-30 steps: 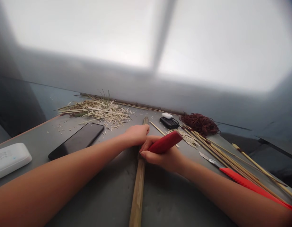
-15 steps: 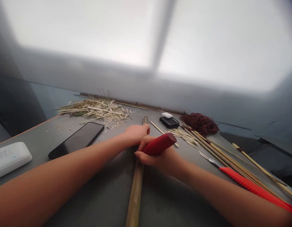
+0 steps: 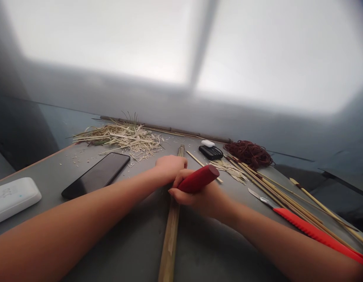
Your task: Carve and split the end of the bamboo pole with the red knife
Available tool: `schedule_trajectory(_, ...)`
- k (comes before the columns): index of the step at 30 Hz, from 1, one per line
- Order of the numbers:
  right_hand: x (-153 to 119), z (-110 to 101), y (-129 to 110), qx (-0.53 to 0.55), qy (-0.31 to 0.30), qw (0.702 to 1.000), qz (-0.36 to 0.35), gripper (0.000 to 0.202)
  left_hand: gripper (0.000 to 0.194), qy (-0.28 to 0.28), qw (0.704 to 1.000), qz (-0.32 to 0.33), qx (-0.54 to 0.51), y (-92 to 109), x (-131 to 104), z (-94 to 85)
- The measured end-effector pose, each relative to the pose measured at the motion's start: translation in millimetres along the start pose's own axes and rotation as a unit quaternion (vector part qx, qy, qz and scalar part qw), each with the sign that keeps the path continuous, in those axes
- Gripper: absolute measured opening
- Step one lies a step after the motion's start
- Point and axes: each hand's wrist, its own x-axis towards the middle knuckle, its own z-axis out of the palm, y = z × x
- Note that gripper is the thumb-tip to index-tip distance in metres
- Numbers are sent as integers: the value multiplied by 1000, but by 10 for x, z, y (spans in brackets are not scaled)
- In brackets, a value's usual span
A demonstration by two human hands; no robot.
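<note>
On the grey bench, below bright panels, my left hand clasps a bamboo stick, my right hand a red handle.

Phone left of pole, cutter right, shavings behind phone

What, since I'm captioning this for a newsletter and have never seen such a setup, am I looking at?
There is no machine here: these are a person's bare hands, seen by a camera worn on their head, looking forward and down. The left hand lies over a long stick, its fingers partly hidden. The right hand grips a thick red handle above it; whatever the handle ends in is hidden. On the grey table, a white case, black phone and pale shavings lie to the left; dark red cord, thin sticks and a red-handled knife lie to the right.
</note>
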Motion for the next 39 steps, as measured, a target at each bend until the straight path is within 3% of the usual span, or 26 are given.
schedule_trajectory(3,23,-67,17,-29,-31,999,8,10,17,0,1000,29,-12,-45,44,38)
schedule_trajectory(7,30,-124,106,6,-16,1000,-7,9,22,3,996,67,-50,-107,53,58)
schedule_trajectory(15,24,-110,139,7,-8,1000,-18,12,27,11,999,46,10,-48,44,21)
schedule_trajectory(19,30,-42,87,-8,-1,1000,-8,14,20,5,999,37,29,-2,74,23)
schedule_trajectory(27,29,-32,72,-8,-5,1000,1,13,17,6,999,39,13,-11,55,29)
schedule_trajectory(33,66,-91,140,1,3,1000,-12,12,31,-22,997,64,-31,-90,51,34)
schedule_trajectory(39,74,-88,184,40,47,998,0,19,27,-10,996,76,-48,-106,59,45)
